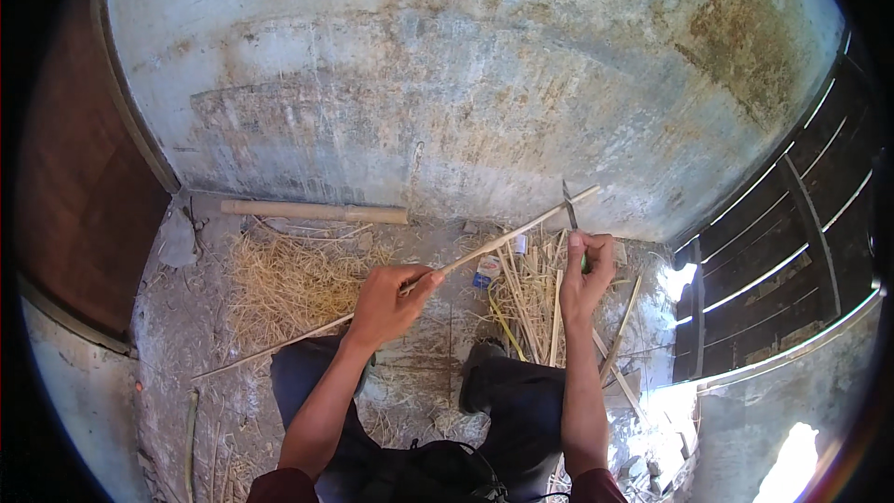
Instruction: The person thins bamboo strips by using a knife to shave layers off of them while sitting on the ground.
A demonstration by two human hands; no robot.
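A long, thin bamboo strip (503, 241) slants across the view, from the lower left up to the right. My left hand (386, 303) is closed round it near its middle, above my left knee. In my right hand (589, 272) is a small knife (569, 202), and a bit of green shows between the fingers, perhaps its handle. The thin dark blade crosses the strip close to its upper right end and appears to touch it. Most of the knife's handle is hidden by my fingers.
Pale shavings (279, 278) lie heaped on the floor at left. Split bamboo strips (533, 303) and more shavings lie at right, beside a small blue-and-white packet (486, 272). A thick bamboo pole (312, 211) rests along the stained wall (447, 93). Dark slatted boards (764, 251) stand at right.
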